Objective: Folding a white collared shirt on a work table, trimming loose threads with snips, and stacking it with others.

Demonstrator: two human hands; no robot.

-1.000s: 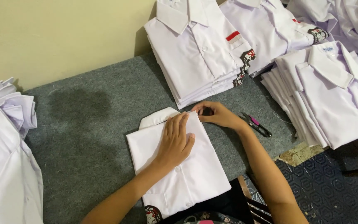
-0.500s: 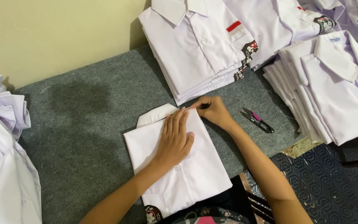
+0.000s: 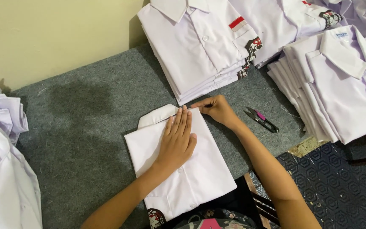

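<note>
Head view | folded shirt (image 3: pixel 178 169) on grey mat (image 3: pixel 81 140), face down | left hand (image 3: pixel 178 142) flat, pressing, fingers spread | right hand (image 3: pixel 217 109) pinching top edge | body folded, likely final crease left | stacks (image 3: pixel 200 51) behind

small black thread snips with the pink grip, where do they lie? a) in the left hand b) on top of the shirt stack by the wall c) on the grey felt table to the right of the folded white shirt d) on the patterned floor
c: the small black thread snips with the pink grip lie on the grey felt table, right of the folded white shirt, just beyond the right hand.
</note>
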